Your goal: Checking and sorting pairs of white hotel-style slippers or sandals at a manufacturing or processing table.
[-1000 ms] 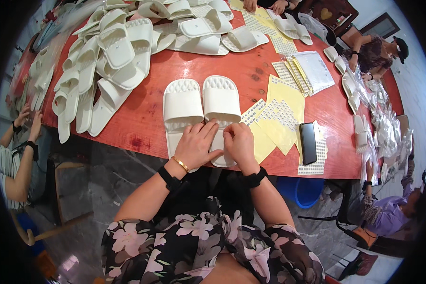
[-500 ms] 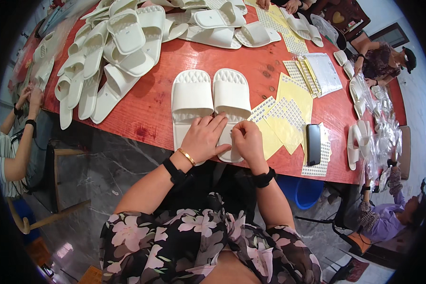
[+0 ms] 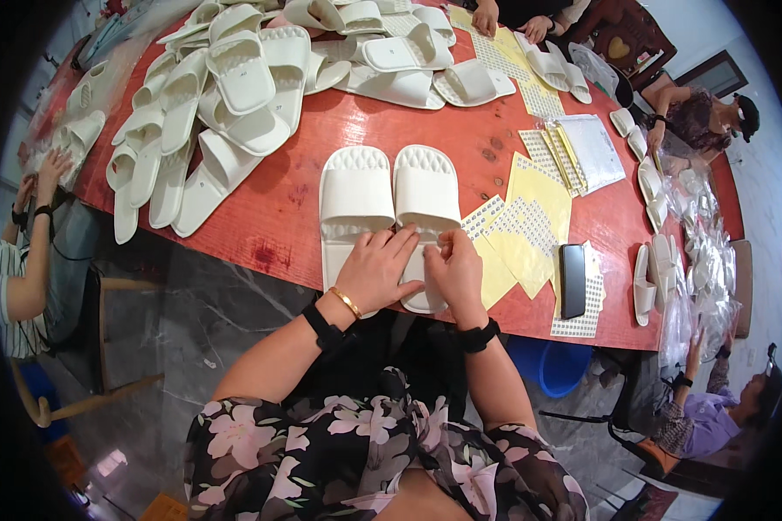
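Both grips rest on the heel ends of a white slipper pair (image 3: 389,204) at the red tabletop's (image 3: 278,239) near edge, left hand (image 3: 375,271) flat and loose, right hand (image 3: 453,269) seemingly pinching something small beside yellow sticker sheets (image 3: 530,230), where pressure might nudge the pair askew.

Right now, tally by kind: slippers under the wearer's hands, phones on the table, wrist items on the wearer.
Slippers: 2
Phone: 1
Gold bracelet: 1
Black wristbands: 2
Total: 6
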The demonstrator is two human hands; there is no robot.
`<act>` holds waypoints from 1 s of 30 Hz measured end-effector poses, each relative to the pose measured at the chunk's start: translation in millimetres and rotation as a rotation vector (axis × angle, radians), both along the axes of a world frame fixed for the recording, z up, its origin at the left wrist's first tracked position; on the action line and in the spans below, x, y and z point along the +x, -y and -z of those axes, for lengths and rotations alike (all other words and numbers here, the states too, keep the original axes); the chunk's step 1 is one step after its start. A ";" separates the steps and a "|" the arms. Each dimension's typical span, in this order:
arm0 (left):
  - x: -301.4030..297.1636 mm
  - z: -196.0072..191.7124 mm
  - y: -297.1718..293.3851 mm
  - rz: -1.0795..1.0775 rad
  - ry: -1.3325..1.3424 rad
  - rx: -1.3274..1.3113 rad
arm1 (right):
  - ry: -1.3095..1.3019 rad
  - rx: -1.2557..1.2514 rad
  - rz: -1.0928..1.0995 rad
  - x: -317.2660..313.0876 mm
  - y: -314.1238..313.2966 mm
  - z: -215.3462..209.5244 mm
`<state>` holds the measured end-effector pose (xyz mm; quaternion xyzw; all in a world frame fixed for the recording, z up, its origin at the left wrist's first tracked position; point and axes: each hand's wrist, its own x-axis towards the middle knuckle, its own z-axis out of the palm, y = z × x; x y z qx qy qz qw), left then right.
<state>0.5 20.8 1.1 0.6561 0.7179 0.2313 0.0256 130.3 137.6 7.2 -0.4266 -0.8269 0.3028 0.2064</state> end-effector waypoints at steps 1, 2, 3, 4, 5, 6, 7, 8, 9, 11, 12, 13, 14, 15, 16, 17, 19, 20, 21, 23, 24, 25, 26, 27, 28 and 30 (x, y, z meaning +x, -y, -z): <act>0.5 0.3 -0.9 0.001 -0.002 0.004 | 0.057 0.039 -0.010 0.4 2.5 -3.7; 1.1 0.9 -1.8 0.001 0.001 0.011 | 0.040 0.142 -0.047 2.1 2.0 3.2; 1.6 1.9 -2.5 0.002 0.005 0.018 | 0.039 0.144 -0.046 2.9 -2.1 11.0; 1.5 1.0 -2.5 0.002 0.003 0.019 | 0.009 0.133 -0.025 1.4 -5.4 13.5; 1.5 0.3 -2.7 0.002 -0.003 0.026 | -0.020 0.122 -0.003 1.9 -7.3 15.7; 1.9 -0.3 -2.8 0.002 -0.009 0.033 | -0.021 0.123 -0.001 5.1 -7.5 17.5; 1.2 -0.2 -2.4 0.000 -0.011 0.032 | -0.028 0.047 0.007 4.6 -5.7 13.1; 0.9 0.1 -2.0 0.000 -0.016 0.036 | -0.035 -0.029 0.016 4.4 -4.3 10.0; 0.6 0.2 -1.6 0.001 -0.021 0.041 | -0.037 -0.030 0.015 3.6 -2.6 8.8; 1.6 -0.3 -1.3 0.000 -0.009 0.035 | 0.015 0.079 -0.025 5.1 1.1 7.0; 2.3 -0.6 -1.0 -0.004 0.004 0.029 | 0.014 0.080 -0.022 7.1 1.5 6.7; 2.8 -1.1 -1.3 -0.002 0.001 0.032 | -0.022 0.053 -0.028 8.7 1.2 6.2; 3.4 -1.5 -1.7 -0.003 -0.012 0.053 | -0.058 0.027 -0.035 10.4 0.8 5.9; 3.9 -2.1 -2.0 -0.004 -0.025 0.075 | -0.062 0.030 -0.034 13.4 0.3 8.0; 3.4 -1.6 -2.1 -0.005 -0.031 0.078 | -0.110 0.020 -0.034 16.5 0.0 12.0; 2.8 -1.2 -1.8 0.011 0.004 0.086 | -0.159 0.011 -0.036 20.3 0.1 15.0; -1.2 -2.4 1.9 0.017 0.027 0.097 | -0.241 -0.045 -0.019 29.6 5.7 16.9; -3.6 -2.3 3.0 0.024 0.058 0.172 | -0.315 -0.102 0.002 34.8 7.0 17.9; -5.1 -3.2 3.5 0.031 0.088 0.248 | -0.326 -0.098 -0.006 40.4 6.3 20.9; -1.9 -5.6 6.5 -0.005 0.125 0.282 | -0.380 -0.106 0.044 51.9 3.9 27.2; -2.3 -3.1 8.6 -0.099 0.139 0.299 | -0.394 -0.105 0.033 53.2 3.2 27.4; -2.2 -3.4 10.8 -0.194 0.156 0.315 | -0.391 -0.090 0.026 54.4 4.0 24.7; -3.2 -4.9 11.1 -0.237 0.200 0.303 | -0.391 -0.074 0.018 54.7 4.2 23.3; -2.8 -7.7 8.4 -0.247 0.183 0.311 | -0.406 -0.072 0.003 54.4 3.6 24.9; 1.7 -12.2 2.5 -0.253 0.202 0.265 | -0.426 -0.066 0.017 56.7 3.0 26.5; 6.4 -11.6 -5.3 -0.255 0.209 0.156 | -0.464 -0.069 0.018 57.8 3.5 30.2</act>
